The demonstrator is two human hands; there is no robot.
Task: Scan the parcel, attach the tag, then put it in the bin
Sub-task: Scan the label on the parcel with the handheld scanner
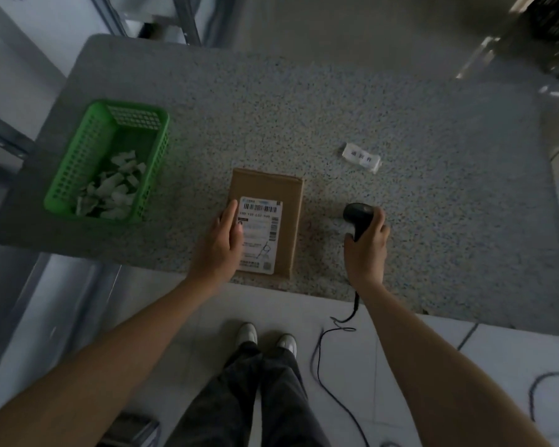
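Observation:
A flat brown cardboard parcel (291,201) lies near the front edge of the speckled table (336,108), with a white shipping label (261,233) facing up. My left hand (221,243) rests flat on the parcel's left side, fingers together over the label's edge. To the right of the parcel, my right hand (367,250) grips a black barcode scanner (357,214) by its handle, head pointing away from me. A small white tag (362,157) with dark print lies on the table beyond the scanner.
A green plastic basket (78,162) holding several crumpled white paper pieces stands at the table's left. The scanner's black cable (323,350) hangs over the front edge to the floor. My legs and shoes stand below the table.

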